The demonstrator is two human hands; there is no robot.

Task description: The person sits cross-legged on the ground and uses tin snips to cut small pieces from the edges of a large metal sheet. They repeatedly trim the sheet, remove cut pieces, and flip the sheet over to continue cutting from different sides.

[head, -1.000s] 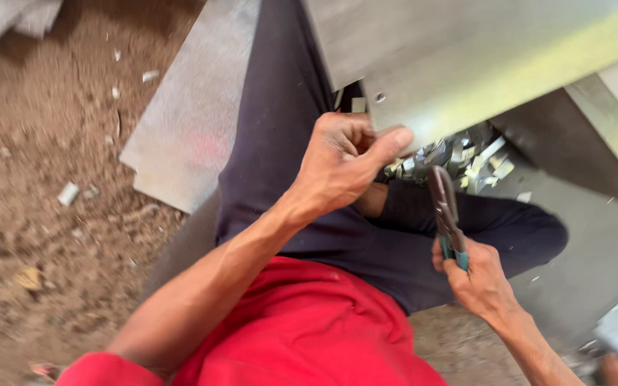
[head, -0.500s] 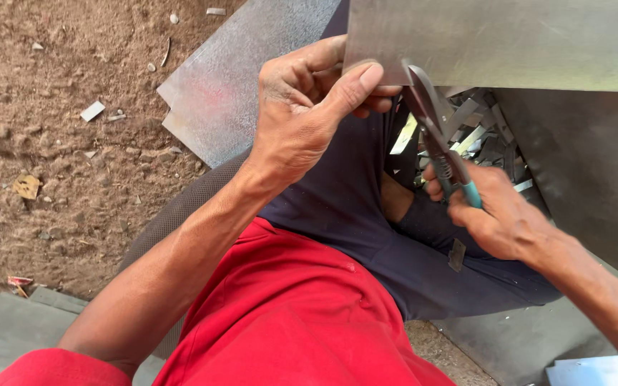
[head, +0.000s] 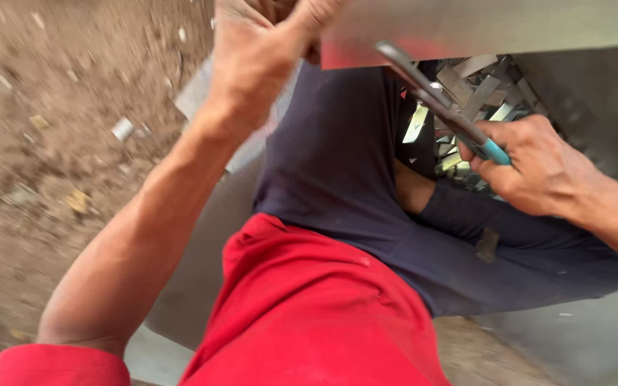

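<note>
**Snips at the sheet's lower edge, both hands gripping**

Nearest the camera lie the red shirt (head: pixel 309 314) and dark trousers (head: pixel 352 179) of the seated person, filling the lower middle. The bent legs sit under the work and hide most of the flat panel (head: pixel 202 264) beneath them. To the left is bare dirt ground (head: pixel 51 143) with small light bits strewn on it.

The right hand (head: pixel 538 168) is clenched round the teal-tipped handles of the snips (head: pixel 441 104). Their long axis runs on a slant, handles low at the right, blades pointing up and to the left, the tips meeting the lower edge of the sheet (head: pixel 481 25). Whether the blades are apart or together is too blurred to tell.

Behind the snips, between the knees, lies a pile of offcuts (head: pixel 481 89), thin shiny strips.

Farthest off, the left hand (head: pixel 266 50) grasps the sheet at its left corner, fingers curled over the edge; the top of the hand is cut off by the frame. The sheet spans the upper right.

Against half a second ago, the view has drawn closer, the left hand sits higher, and the snips lie flatter.
</note>
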